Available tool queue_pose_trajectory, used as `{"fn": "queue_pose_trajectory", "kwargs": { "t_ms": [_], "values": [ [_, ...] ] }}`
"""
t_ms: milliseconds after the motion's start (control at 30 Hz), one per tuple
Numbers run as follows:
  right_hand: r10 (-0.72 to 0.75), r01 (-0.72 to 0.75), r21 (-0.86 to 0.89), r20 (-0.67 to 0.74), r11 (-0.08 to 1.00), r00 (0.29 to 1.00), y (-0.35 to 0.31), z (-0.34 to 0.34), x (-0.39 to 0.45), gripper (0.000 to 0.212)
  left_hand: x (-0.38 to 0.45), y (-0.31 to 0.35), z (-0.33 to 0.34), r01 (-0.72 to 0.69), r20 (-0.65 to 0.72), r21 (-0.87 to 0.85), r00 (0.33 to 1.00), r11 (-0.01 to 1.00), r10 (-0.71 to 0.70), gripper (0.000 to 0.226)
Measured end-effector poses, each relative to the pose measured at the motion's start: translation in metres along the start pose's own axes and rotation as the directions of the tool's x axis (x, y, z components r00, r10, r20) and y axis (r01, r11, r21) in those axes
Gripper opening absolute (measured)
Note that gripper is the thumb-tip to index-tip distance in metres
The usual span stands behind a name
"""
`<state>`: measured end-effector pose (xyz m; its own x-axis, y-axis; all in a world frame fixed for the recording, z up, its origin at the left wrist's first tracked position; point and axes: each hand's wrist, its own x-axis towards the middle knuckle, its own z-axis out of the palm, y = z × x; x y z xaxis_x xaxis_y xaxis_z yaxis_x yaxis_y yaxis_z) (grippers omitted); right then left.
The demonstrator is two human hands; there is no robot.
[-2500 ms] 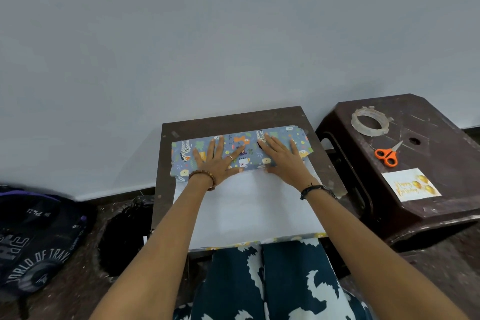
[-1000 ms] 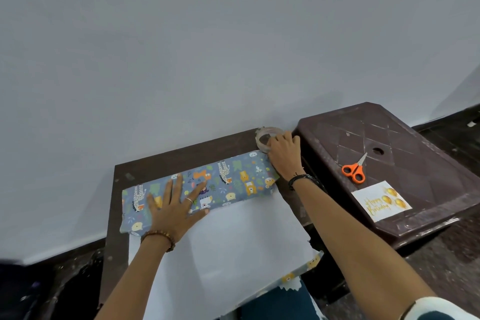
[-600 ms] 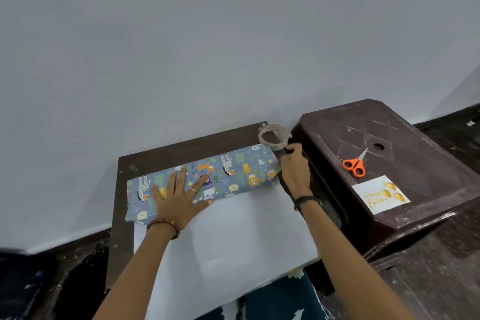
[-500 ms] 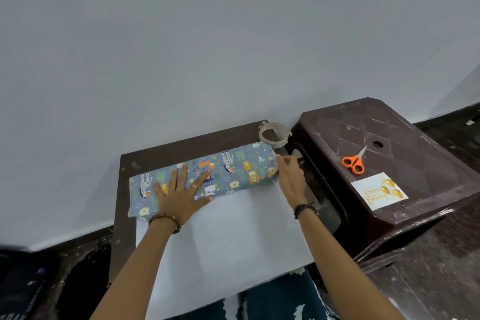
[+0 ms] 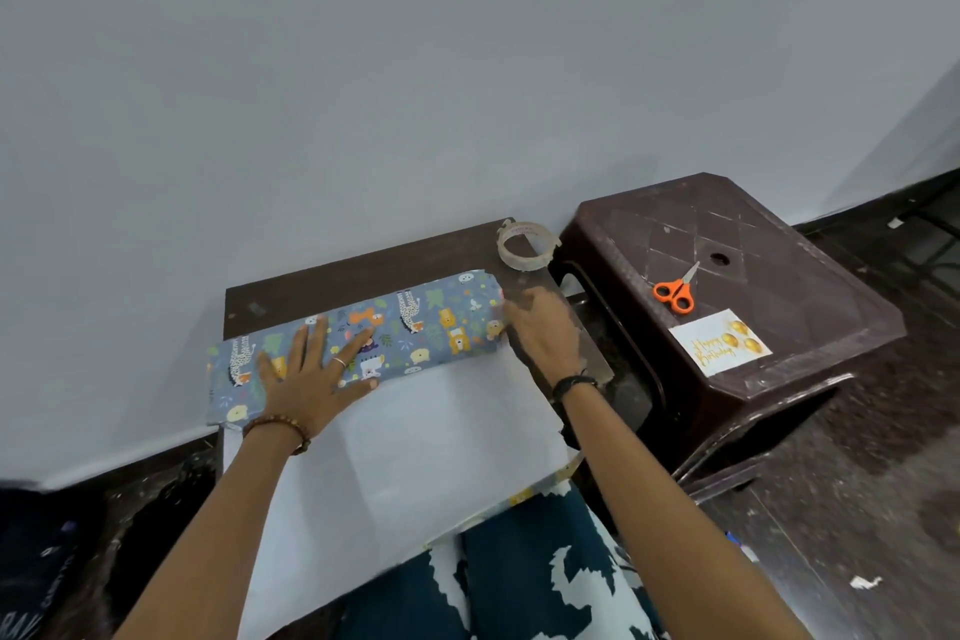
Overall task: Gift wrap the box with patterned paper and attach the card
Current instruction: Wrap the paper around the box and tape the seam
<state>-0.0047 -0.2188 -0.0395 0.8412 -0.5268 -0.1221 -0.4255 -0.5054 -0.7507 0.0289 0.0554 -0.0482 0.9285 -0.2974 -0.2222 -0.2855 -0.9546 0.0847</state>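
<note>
Head view: left hand (image 5: pixel 311 379) presses flat, fingers spread, on the wrapped box (image 5: pixel 358 348); right hand (image 5: pixel 543 333) touches its end, grip unclear.

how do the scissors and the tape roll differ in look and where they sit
The scissors have bright orange handles; the tape roll is a pale, see-through ring. The scissors lie on the dark plastic stool; the tape roll sits on the brown table, at its far right corner. Neither is in a hand.
</note>
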Motion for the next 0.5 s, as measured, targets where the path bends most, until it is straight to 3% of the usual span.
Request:
{"fn": "queue_pose_trajectory", "kwargs": {
  "t_ms": [100, 200, 300, 400, 500],
  "values": [
    [-0.106, -0.042, -0.454, -0.294, 0.890, 0.950, 0.016, -0.041, 0.016, 0.035, 0.000, 0.001, 0.002, 0.003, -0.008, 0.006, 1.000, 1.000, -0.003, 0.122],
    [-0.007, -0.252, -0.664, -0.361, 0.703, 0.933, 0.035, -0.071, 0.032, 0.049, 0.002, 0.000, 0.003, 0.003, -0.019, 0.003, 1.000, 1.000, -0.003, 0.115],
    [0.108, -0.308, -0.718, -0.312, 0.625, 0.944, 0.046, -0.072, 0.038, 0.056, 0.002, 0.000, 0.003, 0.003, -0.030, -0.002, 1.000, 1.000, -0.003, 0.101],
    [0.038, -0.297, -0.740, -0.346, 0.603, 0.938, 0.051, -0.062, 0.033, 0.038, 0.001, 0.000, 0.004, 0.008, -0.027, 0.003, 1.000, 1.000, -0.008, 0.104],
    [-0.043, -0.231, -0.716, -0.343, 0.658, 0.938, 0.053, -0.065, 0.025, 0.022, 0.000, 0.001, 0.003, 0.014, -0.015, 0.024, 1.000, 1.000, -0.013, 0.105]
  ]
}}
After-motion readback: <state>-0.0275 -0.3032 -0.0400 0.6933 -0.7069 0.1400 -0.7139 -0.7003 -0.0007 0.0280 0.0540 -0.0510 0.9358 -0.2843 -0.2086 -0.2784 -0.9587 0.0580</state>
